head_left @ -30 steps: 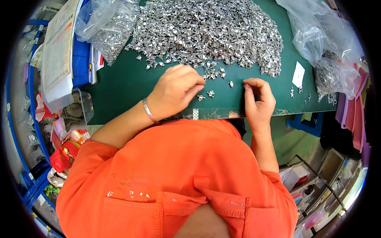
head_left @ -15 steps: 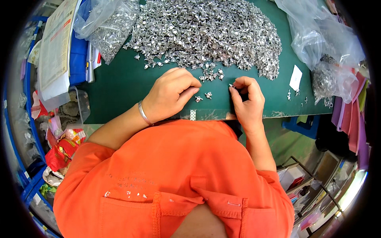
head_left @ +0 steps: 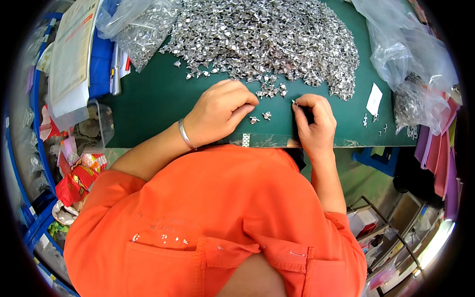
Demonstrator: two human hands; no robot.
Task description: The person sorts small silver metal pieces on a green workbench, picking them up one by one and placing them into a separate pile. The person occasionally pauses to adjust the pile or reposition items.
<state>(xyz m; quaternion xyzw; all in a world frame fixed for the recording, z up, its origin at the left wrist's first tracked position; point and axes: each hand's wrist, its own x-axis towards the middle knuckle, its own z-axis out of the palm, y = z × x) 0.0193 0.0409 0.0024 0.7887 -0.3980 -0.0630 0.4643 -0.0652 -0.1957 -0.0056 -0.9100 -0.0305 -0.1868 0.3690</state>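
Note:
A big heap of small silvery metal pieces (head_left: 262, 39) covers the far part of the green tabletop. Just in front of it lies a small cluster of the same pieces (head_left: 269, 90). Two single metal pieces (head_left: 261, 118) rest closer to the near edge, between my hands. My left hand (head_left: 220, 110), with a bangle at the wrist, is closed beside the cluster, thumb and forefinger drawn together; whatever may be between them is hidden. Between the thumb and forefinger of my right hand (head_left: 315, 119) is a small metal piece (head_left: 294, 102), mostly covered by the fingertips.
Plastic bags of metal parts stand at the far left (head_left: 148, 34) and right (head_left: 418, 101). A white paper tag (head_left: 374, 100) lies right, near a few loose bits. A clear plastic box (head_left: 105, 123) sits off the table's left end, below hanging printed sheets (head_left: 74, 59).
The whole view has shifted slightly. My right fingertips have closed further over the small metal piece, so less of it shows. The left hand keeps its pose.

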